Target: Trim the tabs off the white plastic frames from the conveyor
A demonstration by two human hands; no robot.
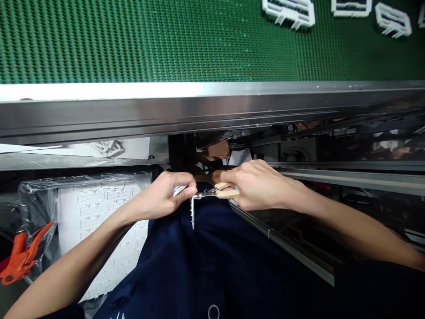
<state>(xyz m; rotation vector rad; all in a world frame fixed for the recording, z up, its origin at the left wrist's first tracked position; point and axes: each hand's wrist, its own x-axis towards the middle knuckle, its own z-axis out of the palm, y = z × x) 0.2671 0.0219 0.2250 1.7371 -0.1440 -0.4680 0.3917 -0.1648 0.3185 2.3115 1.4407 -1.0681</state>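
Green studded conveyor belting (pixel 133 40) fills the top of the head-camera view, with white plastic frames (pixel 288 12) lying on it at upper right, their prongs pointing toward the viewer. A stainless steel rail (pixel 199 104) runs along the belt's near edge, and shadowy machinery sits beneath it. Lower left, a plastic-wrapped stack of white sheets (pixel 99 208) printed with rows of small outlines stands behind the person's left arm, an orange spring clamp (pixel 21 259) beside it. A person in a navy work smock (pixel 206 266) leans over an aluminium rail (pixel 299 235) with both bare hands raised at chest height. The left hand (pixel 162 197) is closed, pinching a pale flat piece (pixel 179 190) between its fingers. The right hand (pixel 262 184) grips wood-handled pliers (pixel 226 192) around both handles, their metal nose reaching to the left hand's fingertips. A toothed white strip (pixel 193 213) hangs just below that meeting point; whether it joins the pale piece is too small to tell.
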